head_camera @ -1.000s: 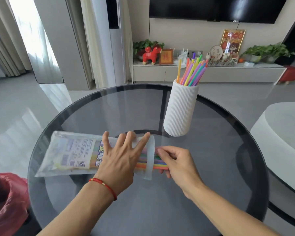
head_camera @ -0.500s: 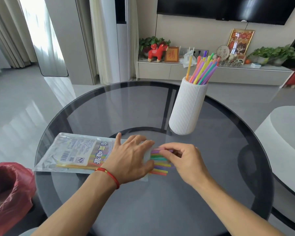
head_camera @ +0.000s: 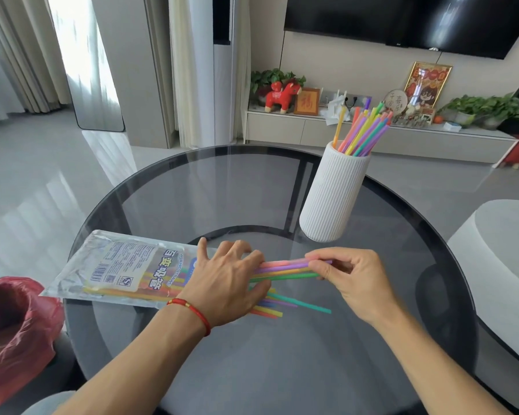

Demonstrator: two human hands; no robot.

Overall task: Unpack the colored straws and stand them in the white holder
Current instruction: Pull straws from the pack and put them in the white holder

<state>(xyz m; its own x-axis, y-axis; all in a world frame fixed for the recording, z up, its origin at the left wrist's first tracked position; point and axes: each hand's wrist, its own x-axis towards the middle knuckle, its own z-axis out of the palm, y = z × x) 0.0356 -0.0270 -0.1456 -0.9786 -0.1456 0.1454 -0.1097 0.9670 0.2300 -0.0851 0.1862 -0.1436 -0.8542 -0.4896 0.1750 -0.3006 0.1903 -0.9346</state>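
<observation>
A clear plastic straw packet [head_camera: 123,268] with a printed label lies flat on the round glass table [head_camera: 222,187]. My left hand [head_camera: 226,284] presses flat on its open right end. My right hand [head_camera: 352,278] pinches a small bunch of colored straws [head_camera: 282,269], partly drawn out of the packet to the right. More loose straw ends [head_camera: 285,304] poke out below my left hand. The ribbed white holder [head_camera: 331,196] stands upright at the back right, with several colored straws [head_camera: 361,131] leaning in it.
A red plastic bag [head_camera: 12,327] hangs open at the lower left beside the table. A pale rounded seat [head_camera: 501,247] sits to the right. Behind the table runs a low TV cabinet [head_camera: 372,136] with ornaments and plants.
My right hand has moved right, drawing a bunch of straws farther out of the packet. My left hand still holds the packet down. The camera view has shifted slightly.
</observation>
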